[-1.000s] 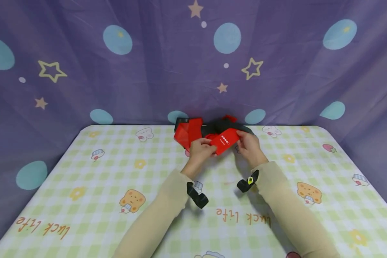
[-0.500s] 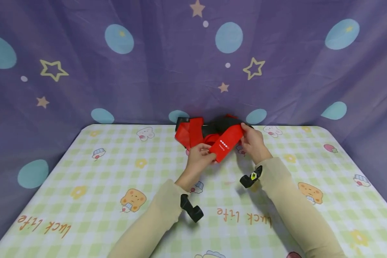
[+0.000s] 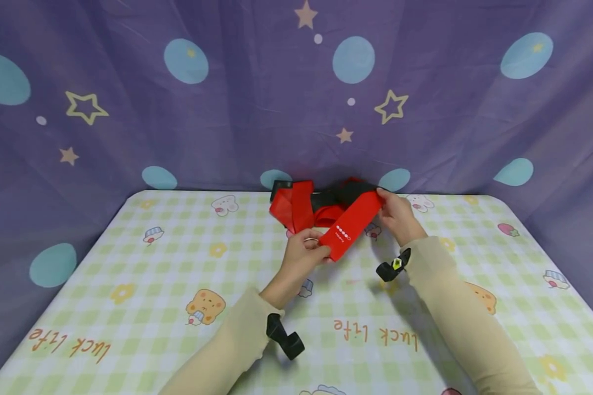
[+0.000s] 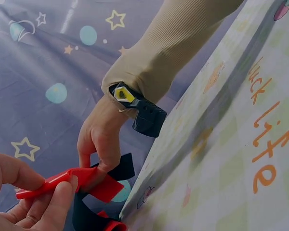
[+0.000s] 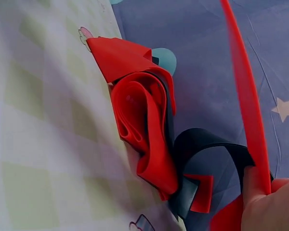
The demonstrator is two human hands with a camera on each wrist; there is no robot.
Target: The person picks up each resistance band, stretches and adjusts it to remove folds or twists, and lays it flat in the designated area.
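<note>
A flat red elastic band with small white print is stretched between both hands above the table. My left hand pinches its near end; in the left wrist view the thumb and fingers clamp the red strip. My right hand pinches its far end. Behind them lies a heap of red and black bands, seen close in the right wrist view as folded red loops with a black loop beside.
The table carries a green checked cloth with cartoon bears and "luck life" lettering. A purple curtain with stars and blue dots hangs close behind and at both sides. Black wrist cameras sit on both beige sleeves.
The hands have drawn apart, the left toward me and the right away to the right, so the red band is pulled longer and flatter.
</note>
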